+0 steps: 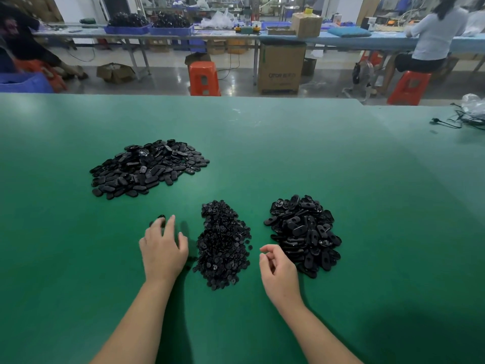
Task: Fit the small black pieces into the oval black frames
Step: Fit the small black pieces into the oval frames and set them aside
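1. The heap of small black pieces [223, 245] lies on the green table [288, 153], near the person's edge and roughly mid-way across; it serves as the landmark here.
2. Just right of that heap, with a strip of bare green between, sits a heap of oval black frames [304, 232], many showing an open slot.
3. Farther back and to the left of the small pieces, well apart from them, a flatter, wider pile of oval black parts [149, 168] is spread out; whether these already carry inserts cannot be told.
4. The left hand [164, 248] lies palm down just left of the small pieces, its fingers stretched forward. The fingertips touch a dark item [160, 218] on the table, blurred and partly covered, so what it is and whether it is gripped cannot be told.
5. The right hand [279, 271] hovers between the small pieces and the oval frames, its fingers loosely curled, thumb and forefinger close together with nothing visible between them.
6. Beyond the table's far edge stand an orange stool [204, 78] and a cardboard box [280, 68]; a seated person [430, 35] works at a blue bench at far right.
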A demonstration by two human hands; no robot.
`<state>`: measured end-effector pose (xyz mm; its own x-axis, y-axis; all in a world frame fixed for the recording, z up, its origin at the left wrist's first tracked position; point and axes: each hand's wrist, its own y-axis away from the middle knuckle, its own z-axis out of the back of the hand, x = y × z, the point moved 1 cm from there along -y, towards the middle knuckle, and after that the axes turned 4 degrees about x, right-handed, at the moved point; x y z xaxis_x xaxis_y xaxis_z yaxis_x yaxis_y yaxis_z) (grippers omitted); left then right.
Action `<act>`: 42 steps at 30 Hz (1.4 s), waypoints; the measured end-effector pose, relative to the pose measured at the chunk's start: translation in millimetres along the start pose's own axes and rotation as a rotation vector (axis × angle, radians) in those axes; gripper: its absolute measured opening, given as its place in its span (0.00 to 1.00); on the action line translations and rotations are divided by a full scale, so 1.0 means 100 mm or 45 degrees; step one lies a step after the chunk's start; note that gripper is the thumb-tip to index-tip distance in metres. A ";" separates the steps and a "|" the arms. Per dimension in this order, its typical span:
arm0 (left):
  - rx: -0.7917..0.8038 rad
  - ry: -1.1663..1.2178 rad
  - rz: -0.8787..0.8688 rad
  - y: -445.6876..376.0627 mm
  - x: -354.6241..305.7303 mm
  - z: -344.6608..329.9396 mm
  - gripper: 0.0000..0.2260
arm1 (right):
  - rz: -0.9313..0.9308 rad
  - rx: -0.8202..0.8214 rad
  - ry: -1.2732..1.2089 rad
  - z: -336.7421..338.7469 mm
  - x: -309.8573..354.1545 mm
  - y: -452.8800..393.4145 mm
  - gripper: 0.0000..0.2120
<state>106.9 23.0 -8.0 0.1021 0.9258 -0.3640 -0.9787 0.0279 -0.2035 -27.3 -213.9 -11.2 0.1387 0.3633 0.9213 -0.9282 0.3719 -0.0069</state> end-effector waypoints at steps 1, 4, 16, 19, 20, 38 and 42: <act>-0.043 0.036 -0.097 0.04 -0.02 0.00 0.20 | -0.001 0.002 0.007 0.00 0.00 0.00 0.05; -0.018 0.349 0.015 0.09 -0.03 0.02 0.15 | -0.015 0.009 0.010 0.00 0.00 0.00 0.06; 0.331 0.177 -0.125 0.33 0.08 0.01 0.20 | -0.107 0.016 0.261 0.02 0.15 -0.10 0.06; 0.272 0.135 -0.161 0.32 0.09 -0.04 0.14 | 0.122 -0.039 0.765 0.19 0.28 -0.22 0.08; 0.253 0.125 -0.170 0.32 0.09 -0.05 0.13 | 0.172 -0.020 0.951 0.24 0.31 -0.29 0.09; 0.153 0.216 -0.207 0.33 0.10 -0.02 0.12 | 0.185 0.231 1.457 0.41 0.28 -0.70 0.11; 0.142 0.234 -0.217 0.33 0.10 -0.03 0.11 | 0.231 0.164 1.381 0.44 0.25 -0.72 0.09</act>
<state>76.2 32.3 -21.6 0.2878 0.8206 -0.4938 -0.9571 0.2282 -0.1786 27.9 -269.1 29.0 0.1671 0.9826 0.0810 -0.9857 0.1684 -0.0087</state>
